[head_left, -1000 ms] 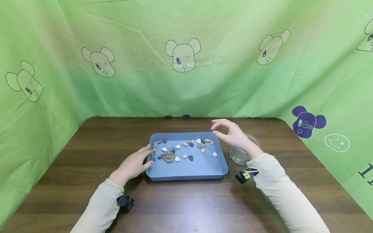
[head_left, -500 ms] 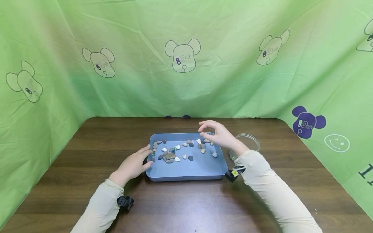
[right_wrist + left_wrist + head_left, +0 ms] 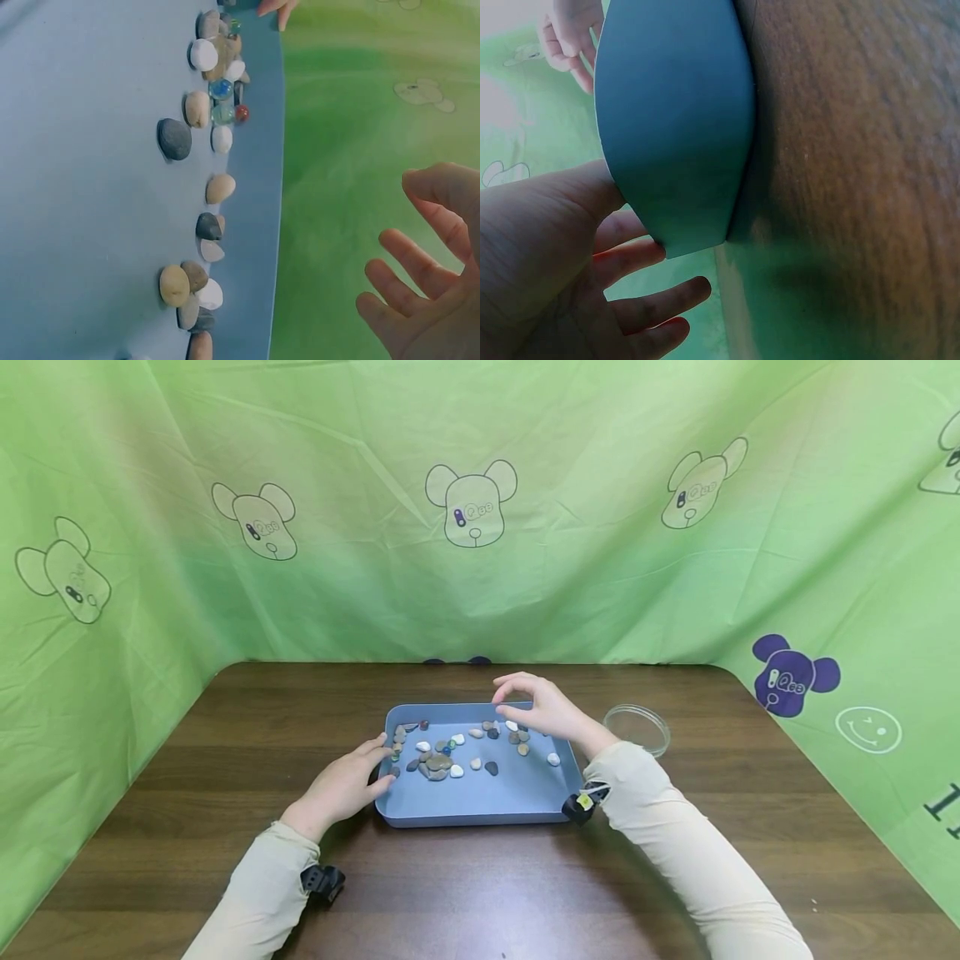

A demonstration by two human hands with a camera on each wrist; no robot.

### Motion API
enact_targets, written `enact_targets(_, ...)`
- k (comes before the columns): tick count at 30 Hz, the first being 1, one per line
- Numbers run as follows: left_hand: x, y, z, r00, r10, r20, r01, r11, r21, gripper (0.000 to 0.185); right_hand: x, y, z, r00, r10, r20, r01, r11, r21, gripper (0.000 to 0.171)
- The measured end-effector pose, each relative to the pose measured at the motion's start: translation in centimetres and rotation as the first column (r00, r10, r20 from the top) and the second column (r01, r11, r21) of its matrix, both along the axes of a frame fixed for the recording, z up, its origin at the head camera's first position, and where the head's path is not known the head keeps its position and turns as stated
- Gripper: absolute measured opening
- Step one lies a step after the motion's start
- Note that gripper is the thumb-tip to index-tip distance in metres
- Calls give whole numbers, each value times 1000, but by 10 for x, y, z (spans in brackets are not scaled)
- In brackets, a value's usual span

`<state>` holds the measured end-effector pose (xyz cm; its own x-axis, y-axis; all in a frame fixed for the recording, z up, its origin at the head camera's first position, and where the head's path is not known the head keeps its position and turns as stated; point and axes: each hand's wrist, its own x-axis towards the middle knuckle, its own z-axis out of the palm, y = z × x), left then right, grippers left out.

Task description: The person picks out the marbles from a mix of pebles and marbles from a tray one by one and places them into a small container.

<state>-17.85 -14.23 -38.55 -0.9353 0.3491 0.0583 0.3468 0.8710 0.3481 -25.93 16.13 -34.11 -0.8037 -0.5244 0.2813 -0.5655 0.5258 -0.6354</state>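
A blue rectangular tray [image 3: 465, 797] on the table holds pebbles and a few glass marbles. My left hand [image 3: 341, 785] rests at the tray's left end, fingers spread and reaching over the rim; its thumb [image 3: 600, 187] passes behind the rim in the left wrist view. Above the tray's far right part hovers my right hand [image 3: 547, 708], thumb and fingers apart with nothing between them. Below it lie grey, white and tan pebbles [image 3: 174, 285], partly hidden by the hand in the head view. A blue marble [image 3: 220, 89] and a red marble [image 3: 241, 113] sit among stones further left.
A round clear glass jar [image 3: 662, 727] stands right of the tray, partly hidden by the right forearm. Both stand on a dark wooden table [image 3: 465, 893]. A green printed curtain [image 3: 480, 602] hangs behind and along the sides.
My right hand has moved left from beside the jar to over the tray, its fingers still apart. The left hand, tray and pebbles have stayed put.
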Motion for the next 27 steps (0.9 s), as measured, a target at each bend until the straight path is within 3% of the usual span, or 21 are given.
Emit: enact_targets(27,-1,-1,-1,1000,-6,11,6,1000,13,45,-22,-31,-15,992,115,42,-119,989,85,10)
